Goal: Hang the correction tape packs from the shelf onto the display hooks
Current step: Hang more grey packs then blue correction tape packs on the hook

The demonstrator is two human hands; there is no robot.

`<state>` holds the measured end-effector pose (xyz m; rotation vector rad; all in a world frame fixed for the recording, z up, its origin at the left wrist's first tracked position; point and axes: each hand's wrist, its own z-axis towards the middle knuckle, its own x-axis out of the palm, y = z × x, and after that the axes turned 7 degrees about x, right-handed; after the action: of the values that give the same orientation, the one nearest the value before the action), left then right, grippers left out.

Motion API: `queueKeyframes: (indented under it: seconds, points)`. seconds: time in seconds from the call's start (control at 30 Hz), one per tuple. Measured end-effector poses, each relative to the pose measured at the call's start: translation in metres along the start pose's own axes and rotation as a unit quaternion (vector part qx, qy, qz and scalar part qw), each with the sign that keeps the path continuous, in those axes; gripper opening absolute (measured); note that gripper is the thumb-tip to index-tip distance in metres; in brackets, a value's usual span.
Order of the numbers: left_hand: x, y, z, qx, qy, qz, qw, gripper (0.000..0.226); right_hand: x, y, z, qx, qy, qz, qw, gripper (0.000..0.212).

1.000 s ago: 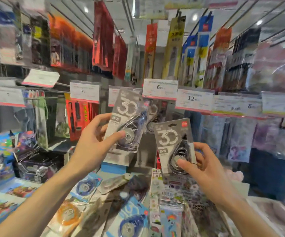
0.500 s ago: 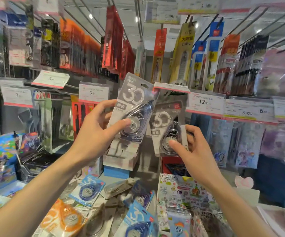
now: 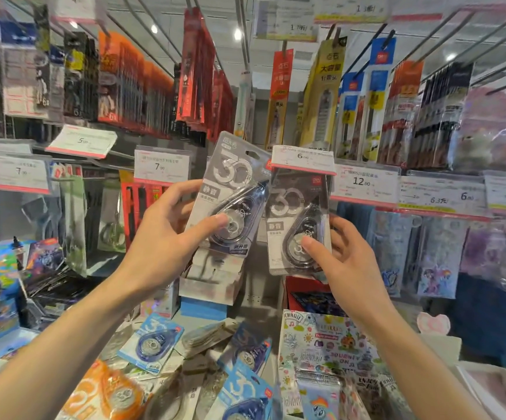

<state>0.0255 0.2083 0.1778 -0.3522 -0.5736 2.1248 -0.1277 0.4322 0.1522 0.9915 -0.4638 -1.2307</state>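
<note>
The right hand (image 3: 347, 262) lifts its grey pack (image 3: 298, 219) from low beside the shelf up under the price tag (image 3: 303, 160).

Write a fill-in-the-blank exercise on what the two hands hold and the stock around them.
1. Each hand holds one grey correction tape pack printed with the number ____.
2. The right hand holds its pack just under the price tag reading ____.
3. The left hand holds its pack tilted, with its ____ on the blister.
4. The orange pack lies at the lower ____.

Missing words: 30; 6; thumb; left
</note>
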Motion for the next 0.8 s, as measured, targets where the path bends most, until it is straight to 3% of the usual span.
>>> queueKeyframes:
  seconds: [0.1, 0.3, 0.6, 0.8]
  points:
    - [0.002, 0.003, 0.0, -0.006, 0.003, -0.004, 1.0, 0.054, 0.0, -0.005, 0.001, 0.001, -0.006, -0.014, 1.0, 0.052]
    - [0.006, 0.009, -0.002, -0.017, -0.001, 0.007, 1.0, 0.047, 0.01, -0.01, 0.015, -0.005, -0.048, -0.069, 0.996, 0.063]
    - [0.005, 0.02, -0.003, -0.034, -0.009, 0.028, 0.999, 0.043, 0.034, -0.015, 0.048, 0.076, -0.071, -0.149, 0.983, 0.066]
    - [0.011, 0.019, -0.009, -0.032, 0.004, 0.033, 0.999, 0.045, 0.018, -0.011, 0.034, 0.071, -0.055, -0.202, 0.975, 0.037]
